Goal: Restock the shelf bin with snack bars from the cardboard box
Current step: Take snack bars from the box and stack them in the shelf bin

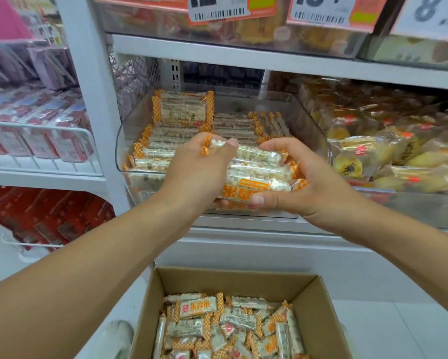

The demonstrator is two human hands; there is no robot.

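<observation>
A clear plastic shelf bin [318,133] holds rows of white snack bars with orange checked ends [184,110]. Over its front edge, my left hand [197,167] and my right hand [313,182] together grip a stack of the same snack bars [259,167], one hand at each end, fingers curled round the wrappers. Below, on the floor, an open cardboard box [318,307] is full of loose snack bars [217,327].
A neighbouring bin to the right holds yellow pastries in clear wrappers [388,149]. Price tags [217,6] hang from the shelf above. White shelf upright [93,99] stands left of the bin, with wire racks of pink and red packs [36,130] beyond.
</observation>
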